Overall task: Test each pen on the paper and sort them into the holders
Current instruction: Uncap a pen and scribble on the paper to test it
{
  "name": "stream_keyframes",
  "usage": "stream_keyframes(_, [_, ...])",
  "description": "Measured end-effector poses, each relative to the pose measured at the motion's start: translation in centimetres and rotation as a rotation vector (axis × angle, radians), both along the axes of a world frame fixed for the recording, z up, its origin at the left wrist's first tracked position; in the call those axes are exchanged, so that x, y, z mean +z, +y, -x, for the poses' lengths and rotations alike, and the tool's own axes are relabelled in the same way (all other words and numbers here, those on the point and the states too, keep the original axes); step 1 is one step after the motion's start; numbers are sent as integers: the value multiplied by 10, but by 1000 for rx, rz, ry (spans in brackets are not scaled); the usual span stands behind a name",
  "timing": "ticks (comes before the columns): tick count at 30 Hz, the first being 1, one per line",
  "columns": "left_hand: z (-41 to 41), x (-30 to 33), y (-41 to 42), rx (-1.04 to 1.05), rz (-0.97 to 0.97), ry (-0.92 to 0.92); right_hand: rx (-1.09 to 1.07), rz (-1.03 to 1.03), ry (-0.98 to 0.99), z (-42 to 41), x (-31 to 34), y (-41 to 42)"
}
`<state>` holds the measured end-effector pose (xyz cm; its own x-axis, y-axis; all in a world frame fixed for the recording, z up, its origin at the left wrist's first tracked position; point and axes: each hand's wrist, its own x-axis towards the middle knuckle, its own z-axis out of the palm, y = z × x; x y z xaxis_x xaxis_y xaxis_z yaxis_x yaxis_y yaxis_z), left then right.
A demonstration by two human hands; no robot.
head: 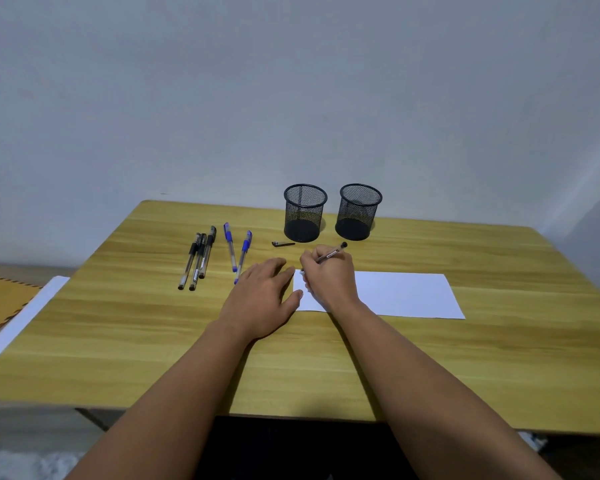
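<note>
Right hand point(328, 277) curled round a dark pen point(329, 253), pinching it in a writing grip; pen tilted, capless end down at the far-left corner of the white paper point(406, 294), back end pointing up and to the right toward the holders; tip itself hidden behind the fingers, so contact with the sheet cannot be told. Left hand point(262, 297) flat and relaxed, fingers straight and together, palm down on the wooden surface point(118, 327), fingertips and thumb touching the paper's left edge, holding nothing; just beside the right hand, on its left. Both forearms bare, reaching in from the near edge and converging toward the sheet; right wrist lying over the paper's near-left part.

Loose black cap point(283, 243) lying on the surface just beyond the hands, near the base of the left holder point(305, 213); right holder point(359, 211) beside it, both black mesh, upright, at the far side. Two blue pens point(238, 252) lying capped to the left of the left hand, the nearer one's end close to its knuckles; three black pens point(199, 259) in a tight bunch further left, well apart from both hands.
</note>
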<state>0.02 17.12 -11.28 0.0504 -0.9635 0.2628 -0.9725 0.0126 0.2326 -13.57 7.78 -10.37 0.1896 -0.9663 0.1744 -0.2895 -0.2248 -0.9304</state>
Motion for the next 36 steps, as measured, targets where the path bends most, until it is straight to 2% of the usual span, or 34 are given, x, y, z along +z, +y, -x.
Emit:
stream_keyframes(24, [0,-2,-2,8,-4,-22,-72,95,72,1,2,3])
stream_keyframes(36, [-2,-4,-3,13,-11,-2,-128,32,38,-1,3,3])
